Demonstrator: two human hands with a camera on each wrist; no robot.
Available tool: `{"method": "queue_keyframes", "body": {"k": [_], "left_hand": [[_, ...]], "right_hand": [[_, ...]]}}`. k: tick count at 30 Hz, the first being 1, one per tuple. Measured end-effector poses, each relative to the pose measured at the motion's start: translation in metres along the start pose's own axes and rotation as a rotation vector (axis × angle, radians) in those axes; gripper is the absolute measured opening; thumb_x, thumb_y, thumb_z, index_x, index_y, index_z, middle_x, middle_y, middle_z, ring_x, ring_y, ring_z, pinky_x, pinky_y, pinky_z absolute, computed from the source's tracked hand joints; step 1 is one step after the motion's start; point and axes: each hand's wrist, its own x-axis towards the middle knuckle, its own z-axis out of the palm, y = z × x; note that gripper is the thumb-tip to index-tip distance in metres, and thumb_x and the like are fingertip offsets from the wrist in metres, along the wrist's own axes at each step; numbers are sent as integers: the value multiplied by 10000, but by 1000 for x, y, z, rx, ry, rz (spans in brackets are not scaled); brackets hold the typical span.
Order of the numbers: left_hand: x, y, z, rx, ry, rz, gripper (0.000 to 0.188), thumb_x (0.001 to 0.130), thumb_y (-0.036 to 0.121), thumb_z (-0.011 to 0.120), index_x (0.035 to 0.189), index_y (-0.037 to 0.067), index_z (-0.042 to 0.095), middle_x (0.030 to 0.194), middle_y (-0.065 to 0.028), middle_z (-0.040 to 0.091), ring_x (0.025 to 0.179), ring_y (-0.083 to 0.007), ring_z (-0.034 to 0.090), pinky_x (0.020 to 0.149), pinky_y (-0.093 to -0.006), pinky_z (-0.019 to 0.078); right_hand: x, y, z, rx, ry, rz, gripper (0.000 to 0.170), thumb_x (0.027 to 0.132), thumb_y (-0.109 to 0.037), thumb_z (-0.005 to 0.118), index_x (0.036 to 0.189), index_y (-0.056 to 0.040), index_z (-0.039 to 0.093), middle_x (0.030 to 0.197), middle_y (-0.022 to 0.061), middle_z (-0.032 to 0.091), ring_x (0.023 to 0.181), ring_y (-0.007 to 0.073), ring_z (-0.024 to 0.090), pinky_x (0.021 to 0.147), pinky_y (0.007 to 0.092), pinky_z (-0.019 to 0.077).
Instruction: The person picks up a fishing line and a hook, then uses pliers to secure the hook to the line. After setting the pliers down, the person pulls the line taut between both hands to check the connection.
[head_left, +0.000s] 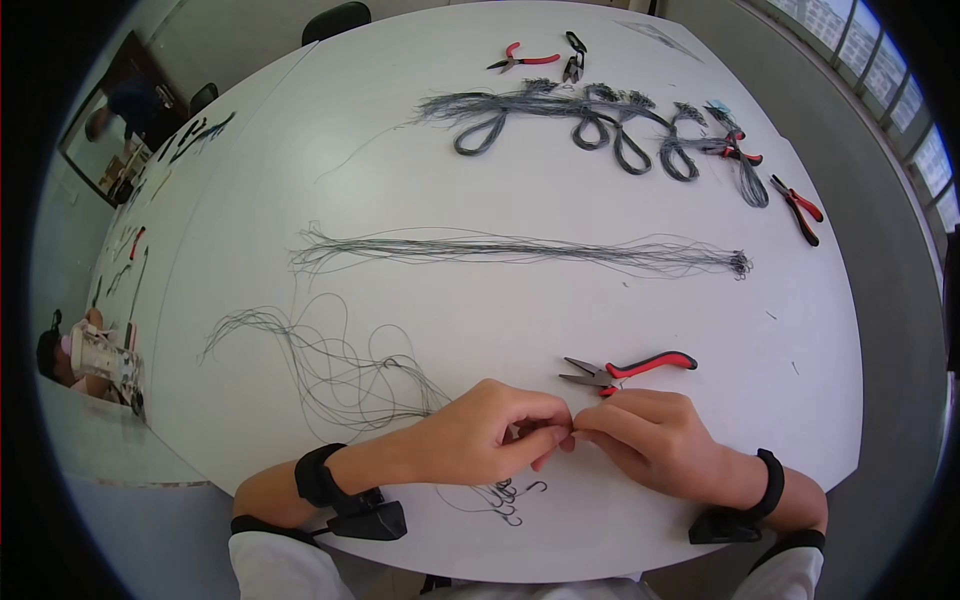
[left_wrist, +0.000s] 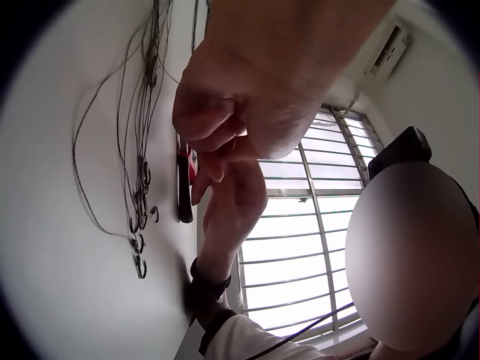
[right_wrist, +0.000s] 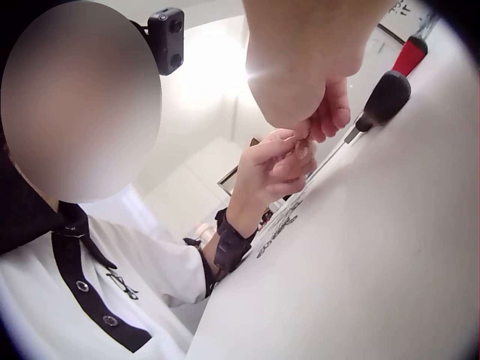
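In the head view my left hand [head_left: 500,430] and right hand [head_left: 655,440] meet fingertip to fingertip above the table. Both pinch at one spot, apparently on a thin dark wire; the fingers hide most of it. A loose bundle of wires [head_left: 350,375] runs under my left hand, and its small hooks [head_left: 505,495] lie just below that hand. The left wrist view shows the hooks [left_wrist: 140,217] beside my curled left fingers [left_wrist: 206,124]. Bent fingers of both hands touch in the right wrist view. Red-handled pliers [head_left: 640,370] lie behind my right hand.
A long straight wire bundle [head_left: 500,250] lies across the mid-table. Farther back are looped bundles [head_left: 630,150] and pliers [head_left: 522,58]; another pair [head_left: 797,208] lies near the right edge. Tools and a seated person are at the far left. Small wire scraps lie at right.
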Motion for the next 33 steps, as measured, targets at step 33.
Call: {"method": "queue_keyframes", "body": {"k": [33], "left_hand": [[-3, 1, 1, -482, -15, -76, 207, 935, 133, 471, 930, -20, 610, 618, 15, 495, 504, -37, 401, 455, -188, 305]], "right_hand": [[0, 0, -4, 336, 41, 327, 75, 783, 13, 633, 854, -7, 615, 671, 64, 583, 507, 139, 506, 468, 240, 405]]}}
